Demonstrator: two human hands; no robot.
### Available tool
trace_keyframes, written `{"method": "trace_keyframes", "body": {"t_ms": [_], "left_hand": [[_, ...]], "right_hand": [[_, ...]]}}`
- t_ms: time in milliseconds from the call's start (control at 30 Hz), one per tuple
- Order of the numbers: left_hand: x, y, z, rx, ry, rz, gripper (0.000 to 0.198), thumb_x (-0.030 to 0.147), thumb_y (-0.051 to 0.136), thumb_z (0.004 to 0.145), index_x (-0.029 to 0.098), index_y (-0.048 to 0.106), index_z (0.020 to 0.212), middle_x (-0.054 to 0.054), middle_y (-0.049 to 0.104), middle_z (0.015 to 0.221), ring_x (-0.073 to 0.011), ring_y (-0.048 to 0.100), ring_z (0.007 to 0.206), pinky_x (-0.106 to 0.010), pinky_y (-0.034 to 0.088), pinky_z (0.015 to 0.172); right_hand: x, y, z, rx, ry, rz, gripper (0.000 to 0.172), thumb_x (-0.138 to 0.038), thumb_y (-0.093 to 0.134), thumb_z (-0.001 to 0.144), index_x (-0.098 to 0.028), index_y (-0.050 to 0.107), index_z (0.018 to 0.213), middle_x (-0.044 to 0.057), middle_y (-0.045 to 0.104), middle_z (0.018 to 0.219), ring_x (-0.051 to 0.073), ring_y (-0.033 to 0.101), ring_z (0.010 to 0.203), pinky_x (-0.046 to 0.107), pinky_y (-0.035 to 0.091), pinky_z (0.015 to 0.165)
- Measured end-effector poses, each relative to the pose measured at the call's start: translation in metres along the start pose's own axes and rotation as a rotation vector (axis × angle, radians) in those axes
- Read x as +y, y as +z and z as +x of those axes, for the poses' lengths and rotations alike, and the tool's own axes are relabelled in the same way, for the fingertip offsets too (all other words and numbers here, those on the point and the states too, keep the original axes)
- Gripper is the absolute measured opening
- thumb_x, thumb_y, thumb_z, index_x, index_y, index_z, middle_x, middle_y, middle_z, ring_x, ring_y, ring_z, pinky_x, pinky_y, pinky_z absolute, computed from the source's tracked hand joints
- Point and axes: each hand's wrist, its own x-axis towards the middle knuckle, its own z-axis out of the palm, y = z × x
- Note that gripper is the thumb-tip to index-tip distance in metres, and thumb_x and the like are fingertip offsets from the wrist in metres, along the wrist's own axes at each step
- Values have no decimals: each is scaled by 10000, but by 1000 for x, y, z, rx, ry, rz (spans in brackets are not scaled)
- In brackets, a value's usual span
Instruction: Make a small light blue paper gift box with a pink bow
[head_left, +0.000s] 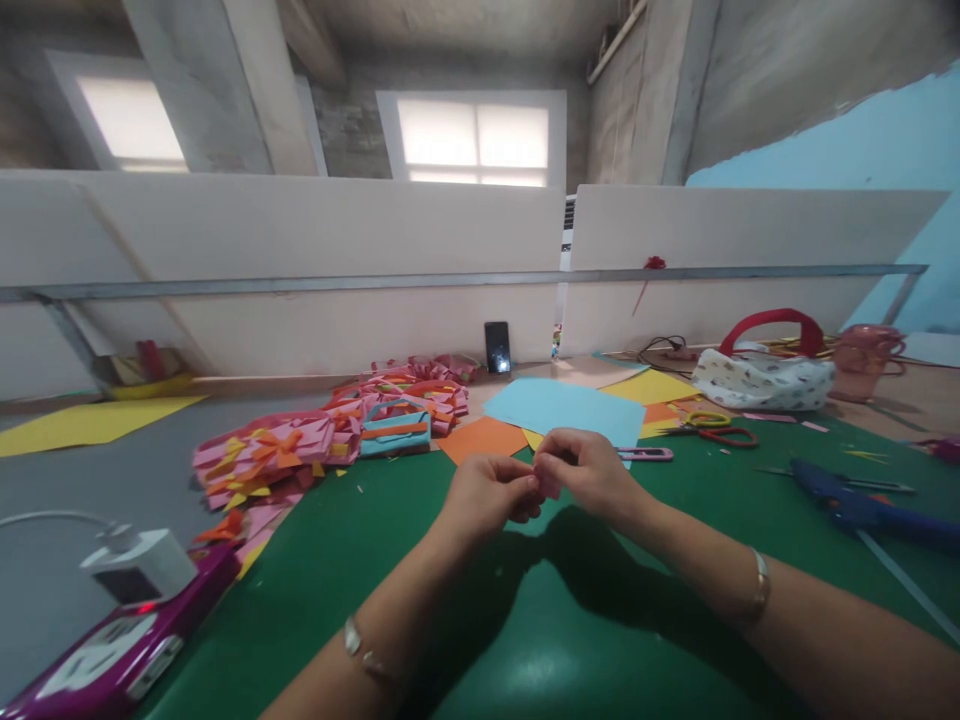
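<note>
"Pink, that small piece [551, 486] between the hands?"

"Yes, paper by the look, though fingers hide most of it. It's held above the green mat [375, 580], on the near side of the blue sheet [562, 403]."

"How do the hands stand?"

"Both narrow. The left hand [487, 490] pinches at the left edge of the piece, thumb against forefinger; the right hand [589, 472] has thumb and fingers closed on it from the right. Their fingertips meet."

"What lies left of them?"

"A heap of pink and orange paper shapes [289, 448], with a blue paper shape [395, 432] at its right end. Nearer is a purple power strip [161, 640] with a white charger [142, 568] on it."

"And right?"

"A pink cutter [656, 454] just beyond the right hand, then scissors [727, 436], and farther right a blue glue gun [840, 500]. At the far side, a phone [497, 347] leans upright by the white board [375, 325]."
</note>
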Motion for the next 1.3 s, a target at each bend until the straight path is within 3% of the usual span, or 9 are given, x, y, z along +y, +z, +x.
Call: {"method": "trace_keyframes", "body": {"t_ms": [200, 300, 467, 600, 700, 800, 967, 1133, 1300], "left_hand": [[-2, -6, -1, -81, -24, -141, 139, 245, 689, 623, 111, 649, 632, -19, 624, 530, -73, 556, 467, -180, 419, 495], [-2, -7, -1, -22, -67, -207, 157, 242, 714, 609, 110, 649, 664, -25, 631, 569, -72, 578, 516, -155, 421, 503], [-2, -8, 0, 107, -121, -315, 177, 250, 721, 610, 122, 654, 713, -22, 628, 606, -55, 558, 543, -146, 431, 542], [-1, -9, 1, 130, -78, -106, 301, 365, 719, 585, 136, 666, 773, -56, 653, 706, -127, 587, 658, -201, 421, 537], [1, -12, 1, 159, -14, 73, 389, 400, 706, 572, 151, 662, 868, -62, 667, 778, -164, 593, 718, -235, 415, 557], [3, -15, 1, 0, 12, 153, 308, 325, 696, 582, 127, 665, 815, -59, 669, 697, -175, 602, 669, -272, 430, 612], [-1, -12, 3, -31, 56, 218, 196, 304, 672, 600, 124, 644, 670, -24, 623, 568, -122, 543, 544, -228, 380, 535], [-12, -6, 6, -70, 6, 152, 194, 270, 713, 522, 145, 571, 567, 2, 576, 510, -98, 477, 463, -208, 316, 450], [-14, -11, 10, 75, -15, 17, 236, 253, 751, 457, 144, 573, 565, 10, 582, 520, -91, 472, 484, -210, 328, 482]], "right_hand": [[-1, 2, 2, -20, 35, 208, 100, -226, 551, 710, -163, 554, 633, -42, 515, 544, 89, 467, 515, 210, 367, 503], [2, 3, 4, -23, 98, 360, 196, -346, 565, 734, -154, 575, 700, -34, 525, 555, 82, 452, 493, 214, 354, 489], [9, 4, 5, -114, 146, 268, 256, -401, 539, 769, -159, 521, 685, -61, 447, 486, 59, 359, 424, 194, 265, 420], [7, -2, 5, -200, 181, 199, 200, -324, 511, 783, -152, 528, 684, -60, 445, 466, 62, 381, 420, 186, 290, 421], [2, -12, 3, -387, 156, 55, 174, -266, 515, 767, -133, 596, 690, -58, 439, 481, 58, 391, 432, 173, 267, 404], [2, -17, 2, -543, 111, -18, 181, -287, 552, 744, -131, 619, 683, -47, 482, 502, 64, 433, 451, 163, 258, 389], [9, -13, 6, -343, 88, -22, 166, -258, 564, 727, -150, 541, 604, -51, 497, 474, 68, 447, 433, 164, 304, 398], [12, -7, 7, -325, 61, -68, 116, -168, 530, 716, -154, 547, 602, -56, 515, 481, 64, 470, 443, 158, 343, 423], [13, -8, 12, -132, 73, -195, 238, -220, 376, 816, -152, 586, 728, -60, 449, 448, 64, 421, 412, 162, 325, 403]]}}
